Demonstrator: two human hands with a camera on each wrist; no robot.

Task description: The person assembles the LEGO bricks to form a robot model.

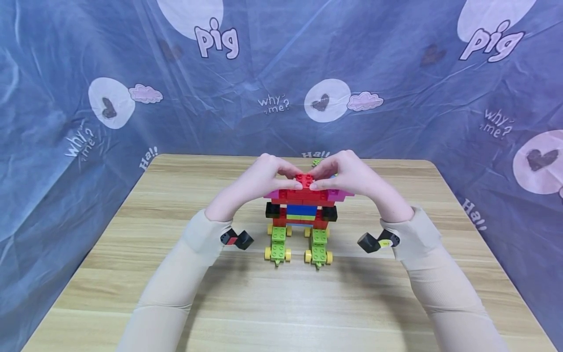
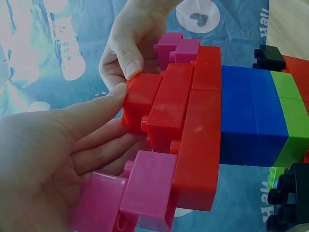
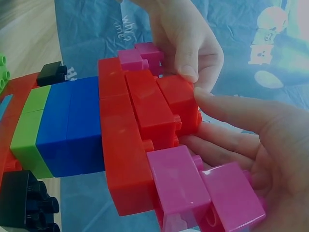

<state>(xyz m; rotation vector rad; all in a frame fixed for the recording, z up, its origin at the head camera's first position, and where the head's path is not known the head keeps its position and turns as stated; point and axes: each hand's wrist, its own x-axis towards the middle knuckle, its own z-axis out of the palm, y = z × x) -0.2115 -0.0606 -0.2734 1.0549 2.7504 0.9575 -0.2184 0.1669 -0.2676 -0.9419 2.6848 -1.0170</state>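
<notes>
A figure built of toy building blocks stands upright on the table. Its top piece is a red brick (image 1: 304, 179), set on wider red rows (image 2: 199, 140). My left hand (image 1: 269, 177) pinches that top brick from the left, thumb at the near side and fingers behind. From the right, my right hand (image 1: 345, 170) does the same, the two thumbs close together. Pink bricks (image 3: 178, 181) step out at both sides. Below come blue bricks (image 1: 301, 210), a lime layer, black side bricks (image 1: 272, 210) and green wheeled bases (image 1: 278, 244) with yellow wheels.
Behind the figure, partly hidden by the hands, lie a few green and blue pieces (image 1: 316, 162). The wooden table (image 1: 176, 205) reaches back to a blue printed cloth (image 1: 246, 127), which also hangs at both sides.
</notes>
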